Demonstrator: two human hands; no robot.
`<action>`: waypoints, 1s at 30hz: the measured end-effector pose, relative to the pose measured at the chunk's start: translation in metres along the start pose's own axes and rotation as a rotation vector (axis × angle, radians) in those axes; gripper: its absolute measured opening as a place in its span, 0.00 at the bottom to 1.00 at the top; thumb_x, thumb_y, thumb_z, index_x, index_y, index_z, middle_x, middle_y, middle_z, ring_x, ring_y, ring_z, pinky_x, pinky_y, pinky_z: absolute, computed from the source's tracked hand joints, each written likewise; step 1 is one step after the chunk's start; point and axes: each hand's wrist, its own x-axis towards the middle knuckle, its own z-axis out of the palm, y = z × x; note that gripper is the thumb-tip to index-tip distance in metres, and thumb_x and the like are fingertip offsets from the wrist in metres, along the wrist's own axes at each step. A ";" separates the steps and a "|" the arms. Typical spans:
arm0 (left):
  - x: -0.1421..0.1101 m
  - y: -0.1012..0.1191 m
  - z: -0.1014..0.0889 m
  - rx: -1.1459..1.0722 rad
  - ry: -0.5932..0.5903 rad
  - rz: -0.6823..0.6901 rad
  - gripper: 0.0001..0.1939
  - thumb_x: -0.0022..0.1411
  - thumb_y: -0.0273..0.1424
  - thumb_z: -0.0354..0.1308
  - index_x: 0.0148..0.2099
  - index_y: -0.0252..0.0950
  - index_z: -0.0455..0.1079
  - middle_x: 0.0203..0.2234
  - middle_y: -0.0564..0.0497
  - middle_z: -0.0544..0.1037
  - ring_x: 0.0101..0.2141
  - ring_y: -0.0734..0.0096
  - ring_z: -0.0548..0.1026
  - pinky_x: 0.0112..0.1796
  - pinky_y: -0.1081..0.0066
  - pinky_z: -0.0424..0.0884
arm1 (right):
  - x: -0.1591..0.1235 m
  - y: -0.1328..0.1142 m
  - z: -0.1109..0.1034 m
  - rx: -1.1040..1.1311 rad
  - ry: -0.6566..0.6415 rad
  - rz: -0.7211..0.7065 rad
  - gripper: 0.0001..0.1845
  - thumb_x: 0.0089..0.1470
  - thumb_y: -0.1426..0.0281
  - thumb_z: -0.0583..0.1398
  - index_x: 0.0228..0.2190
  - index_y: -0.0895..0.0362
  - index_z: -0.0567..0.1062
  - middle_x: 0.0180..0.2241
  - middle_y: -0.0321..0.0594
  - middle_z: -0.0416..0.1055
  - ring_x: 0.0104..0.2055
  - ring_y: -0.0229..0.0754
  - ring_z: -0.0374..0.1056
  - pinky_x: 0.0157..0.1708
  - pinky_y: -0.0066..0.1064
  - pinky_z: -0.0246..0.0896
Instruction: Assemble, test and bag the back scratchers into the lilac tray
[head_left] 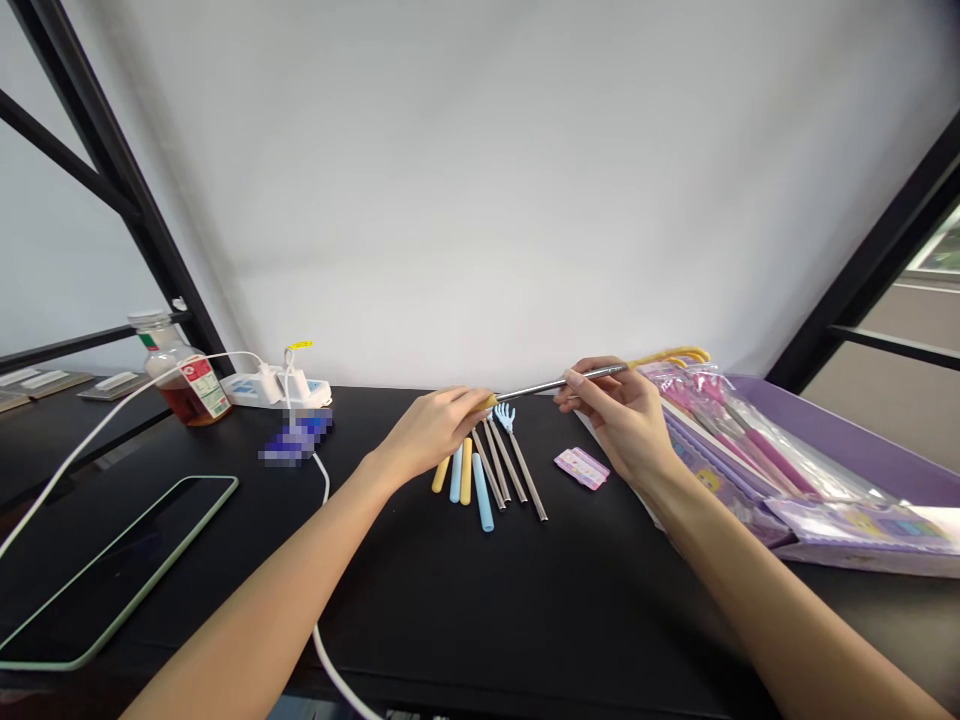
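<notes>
A steel rod (559,385) runs across mid-frame between the left hand (433,432), fingers together on one end, and the right hand (619,425), thumb and fingers clamped on the other.

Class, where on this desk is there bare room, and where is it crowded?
Bare black desktop spreads between the forearms, in front of the pastel handles and steel rods. A smaller patch lies between the tablet and the bottle. It is crowded at the rods, beneath the left hand and right hand, and to the right, around the plastic-wrapped pink packs.
</notes>
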 end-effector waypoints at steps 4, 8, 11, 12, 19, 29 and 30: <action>-0.002 -0.005 0.001 0.000 0.015 0.037 0.16 0.76 0.36 0.45 0.57 0.38 0.68 0.41 0.49 0.78 0.36 0.69 0.77 0.37 0.70 0.72 | 0.001 -0.004 -0.012 -0.060 -0.096 0.026 0.12 0.47 0.64 0.73 0.29 0.58 0.80 0.21 0.37 0.72 0.23 0.35 0.69 0.23 0.27 0.65; -0.002 -0.007 0.002 0.052 0.053 0.105 0.17 0.77 0.36 0.42 0.56 0.36 0.68 0.36 0.50 0.76 0.29 0.74 0.73 0.31 0.73 0.70 | -0.004 -0.005 -0.019 -0.037 -0.116 0.045 0.12 0.45 0.65 0.74 0.27 0.58 0.79 0.22 0.40 0.76 0.24 0.40 0.73 0.24 0.29 0.68; -0.001 -0.003 0.001 0.123 0.095 0.174 0.17 0.77 0.35 0.41 0.54 0.35 0.69 0.33 0.50 0.75 0.27 0.75 0.72 0.29 0.74 0.67 | -0.009 -0.005 -0.020 -0.012 -0.126 0.060 0.11 0.45 0.66 0.74 0.25 0.57 0.79 0.22 0.40 0.76 0.24 0.39 0.73 0.24 0.29 0.68; 0.000 -0.001 0.001 0.154 0.097 0.199 0.17 0.77 0.35 0.41 0.53 0.35 0.69 0.32 0.50 0.74 0.26 0.76 0.71 0.28 0.74 0.66 | -0.010 -0.005 -0.019 -0.005 -0.140 0.071 0.11 0.45 0.66 0.74 0.25 0.57 0.79 0.22 0.40 0.76 0.23 0.39 0.72 0.23 0.29 0.67; 0.002 0.015 0.011 0.278 0.141 0.256 0.16 0.77 0.33 0.41 0.49 0.34 0.70 0.27 0.52 0.72 0.22 0.77 0.67 0.23 0.73 0.58 | -0.018 0.005 -0.007 0.039 -0.191 0.134 0.12 0.45 0.66 0.74 0.24 0.57 0.77 0.22 0.38 0.76 0.22 0.37 0.71 0.22 0.28 0.66; 0.005 0.010 0.005 0.068 -0.025 0.055 0.17 0.76 0.41 0.44 0.51 0.39 0.71 0.31 0.52 0.77 0.27 0.73 0.73 0.27 0.73 0.61 | -0.010 0.009 -0.008 0.033 -0.115 0.288 0.17 0.41 0.62 0.75 0.30 0.59 0.80 0.22 0.38 0.74 0.23 0.35 0.68 0.24 0.26 0.64; 0.004 0.006 0.001 0.021 -0.044 0.031 0.17 0.75 0.41 0.45 0.52 0.41 0.71 0.32 0.53 0.78 0.28 0.72 0.74 0.28 0.73 0.62 | -0.006 0.007 -0.013 0.056 -0.081 0.299 0.18 0.41 0.62 0.75 0.30 0.59 0.80 0.22 0.37 0.73 0.23 0.34 0.68 0.23 0.25 0.64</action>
